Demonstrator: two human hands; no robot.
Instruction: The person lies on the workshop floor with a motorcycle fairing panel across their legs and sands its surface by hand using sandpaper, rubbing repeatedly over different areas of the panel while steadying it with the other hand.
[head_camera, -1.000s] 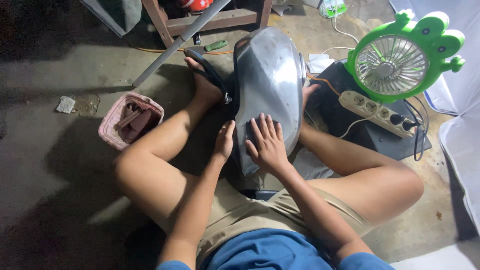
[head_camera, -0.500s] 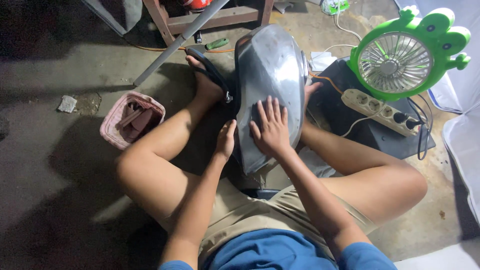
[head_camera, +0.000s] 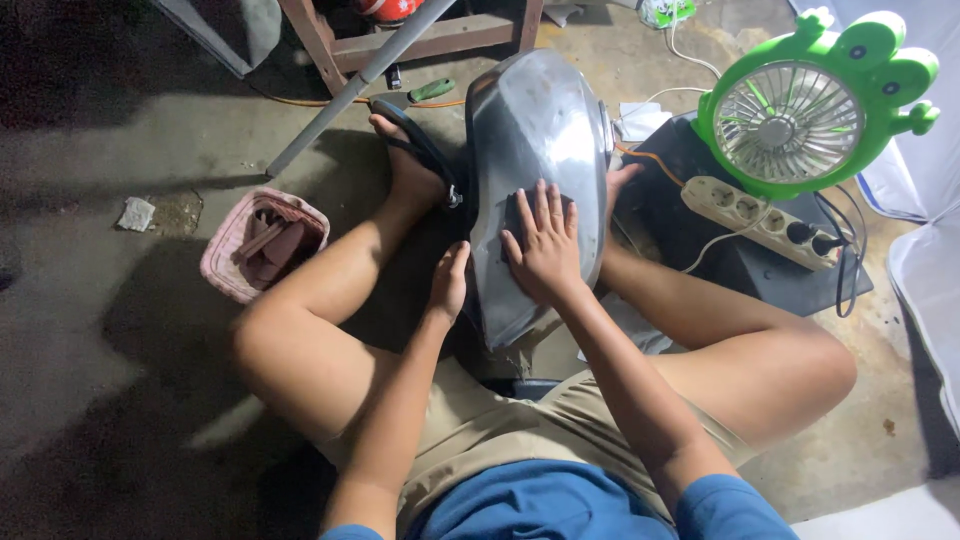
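Two bare hands on a bare-metal fuel tank (head_camera: 535, 150), frame centre, between bent legs. Left hand (head_camera: 449, 283) pressed against the tank's left flank, fingers loose, gripping nothing. Right hand (head_camera: 545, 245) spread flat on top, palm down, released. Tank grey, scuffed, glossy, tapering toward the lap. Pink basket (head_camera: 262, 243) far left; green fan (head_camera: 800, 100) upper right.

Right hand (head_camera: 545, 245) lies flat, fingers spread, on the bare metal fuel tank (head_camera: 535, 160). Left hand (head_camera: 448, 285) braces the tank's edge at nine o'clock. Green fan (head_camera: 795, 110) stands at two o'clock.
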